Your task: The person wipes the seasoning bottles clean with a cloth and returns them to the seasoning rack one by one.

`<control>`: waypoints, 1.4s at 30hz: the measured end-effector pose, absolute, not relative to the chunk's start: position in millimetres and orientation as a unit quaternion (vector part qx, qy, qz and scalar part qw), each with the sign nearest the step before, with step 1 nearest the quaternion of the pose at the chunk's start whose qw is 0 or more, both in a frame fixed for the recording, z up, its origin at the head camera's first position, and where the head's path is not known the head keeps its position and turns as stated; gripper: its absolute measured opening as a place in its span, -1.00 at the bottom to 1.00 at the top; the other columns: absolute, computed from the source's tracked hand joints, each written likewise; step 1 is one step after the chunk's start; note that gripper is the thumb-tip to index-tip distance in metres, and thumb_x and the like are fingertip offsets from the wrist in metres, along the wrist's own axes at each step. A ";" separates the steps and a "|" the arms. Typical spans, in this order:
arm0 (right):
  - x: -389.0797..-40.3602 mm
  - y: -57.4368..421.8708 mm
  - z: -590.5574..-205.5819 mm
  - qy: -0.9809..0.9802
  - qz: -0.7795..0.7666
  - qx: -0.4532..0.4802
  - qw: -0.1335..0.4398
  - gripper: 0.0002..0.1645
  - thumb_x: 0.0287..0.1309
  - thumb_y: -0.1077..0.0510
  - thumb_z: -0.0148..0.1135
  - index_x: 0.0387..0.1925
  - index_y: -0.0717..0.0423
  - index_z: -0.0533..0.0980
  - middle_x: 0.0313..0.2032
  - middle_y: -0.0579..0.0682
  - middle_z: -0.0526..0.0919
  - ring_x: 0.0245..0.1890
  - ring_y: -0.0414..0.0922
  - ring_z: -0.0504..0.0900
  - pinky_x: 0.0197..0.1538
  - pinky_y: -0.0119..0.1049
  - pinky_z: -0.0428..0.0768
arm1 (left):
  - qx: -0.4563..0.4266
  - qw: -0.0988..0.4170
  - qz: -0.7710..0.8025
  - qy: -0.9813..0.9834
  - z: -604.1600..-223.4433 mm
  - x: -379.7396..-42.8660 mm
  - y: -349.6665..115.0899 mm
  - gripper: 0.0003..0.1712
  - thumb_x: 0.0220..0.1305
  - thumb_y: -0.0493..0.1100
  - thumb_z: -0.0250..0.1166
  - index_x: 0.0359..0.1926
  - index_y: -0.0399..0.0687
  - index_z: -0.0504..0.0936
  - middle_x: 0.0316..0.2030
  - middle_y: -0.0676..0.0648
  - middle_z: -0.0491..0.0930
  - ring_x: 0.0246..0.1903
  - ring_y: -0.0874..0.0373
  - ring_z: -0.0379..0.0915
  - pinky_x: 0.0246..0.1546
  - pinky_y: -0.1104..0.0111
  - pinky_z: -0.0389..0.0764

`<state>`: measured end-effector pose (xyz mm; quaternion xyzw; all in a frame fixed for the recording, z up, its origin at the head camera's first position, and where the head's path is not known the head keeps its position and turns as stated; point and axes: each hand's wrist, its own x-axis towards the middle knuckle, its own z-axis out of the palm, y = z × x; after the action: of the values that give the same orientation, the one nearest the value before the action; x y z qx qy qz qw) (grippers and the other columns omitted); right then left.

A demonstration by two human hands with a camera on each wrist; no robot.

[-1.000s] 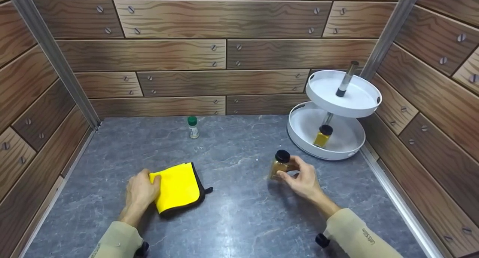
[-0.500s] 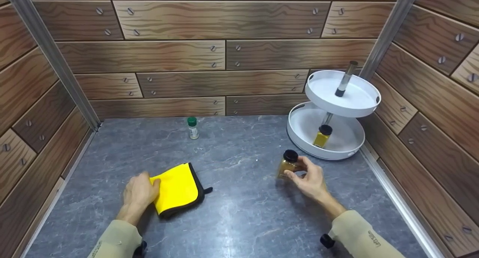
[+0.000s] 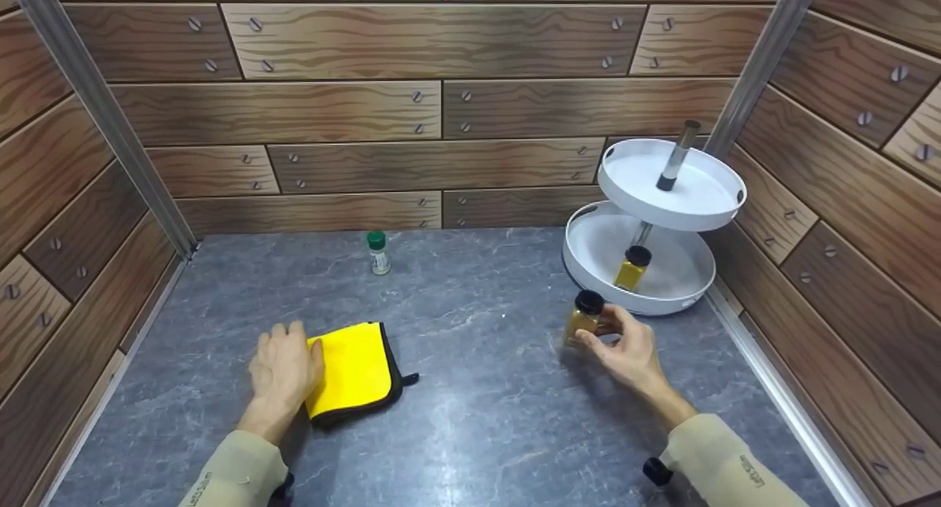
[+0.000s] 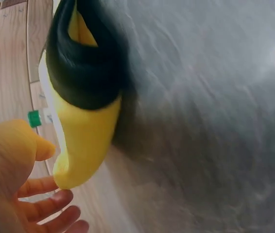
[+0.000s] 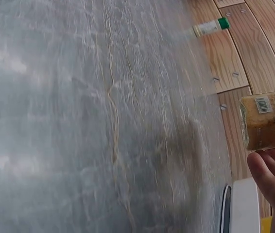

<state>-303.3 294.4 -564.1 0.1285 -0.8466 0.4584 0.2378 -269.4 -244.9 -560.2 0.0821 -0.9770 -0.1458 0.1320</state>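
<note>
My right hand (image 3: 631, 349) grips a glass spice jar (image 3: 582, 323) with a black lid and brownish-yellow contents, thumb on one side and fingers on the other. In the right wrist view the jar (image 5: 266, 120) shows a barcode label, and its base is raised off the table. My left hand (image 3: 283, 367) lies at the left edge of a folded yellow cloth (image 3: 353, 367) with black trim and a small loop. The left wrist view shows its thumb apart from the cloth (image 4: 86, 141), fingers extended, a fingertip by the cloth's corner.
A two-tier white tray stand (image 3: 702, 286) is at the back right, its lower tier bearing a yellow-filled jar (image 3: 631, 272) with a black lid. A small green-capped bottle (image 3: 378, 257) stands toward the back. Wood-patterned walls (image 3: 441, 110) enclose the grey marbled table (image 3: 470, 433).
The right hand has carried the spice jar rightward, closer to the tray stand. The left hand's fingers have straightened and loosened from the cloth, which stays nearly in place.
</note>
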 end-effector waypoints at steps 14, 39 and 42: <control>-306.7 315.4 -566.5 -0.845 0.463 0.084 0.252 -0.46 0.13 0.32 0.71 0.10 0.41 0.66 -0.16 0.33 0.89 -0.25 -0.53 0.73 -0.13 -0.47 0.80 | -0.118 0.266 -0.118 -0.949 -572.4 -280.7 -194.7 -0.73 0.47 -0.08 0.44 -0.10 -0.24 0.69 -0.19 -0.26 0.73 -0.16 -0.26 0.66 -0.08 -0.08 0.75; -311.6 349.5 -552.5 -0.868 0.419 -0.021 0.265 -0.46 0.27 0.15 0.65 0.16 0.34 0.64 -0.01 0.35 0.88 -0.23 -0.42 0.78 -0.17 -0.77 0.55 | -0.275 0.220 -0.078 -0.933 -550.2 -308.3 -63.3 -0.59 0.69 0.14 0.21 0.15 -0.08 0.68 -0.05 -0.11 0.70 -0.06 -0.04 0.60 -0.02 0.12 0.72; -313.2 353.3 -551.0 -0.865 0.420 -0.026 0.273 -0.45 0.27 0.15 0.64 0.16 0.35 0.64 0.00 0.38 0.88 -0.30 -0.71 0.58 -0.19 -0.80 0.54 | -0.278 0.215 -0.073 -0.933 -548.8 -311.6 -49.9 -0.57 0.70 0.16 0.18 0.17 -0.07 0.66 -0.03 -0.10 0.69 -0.06 -0.04 0.58 -0.03 0.13 0.70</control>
<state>-313.2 353.3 -551.0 -0.0264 -0.8651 0.4201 0.2729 -311.6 -49.9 -548.8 -0.2779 -0.9333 -0.0728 0.2153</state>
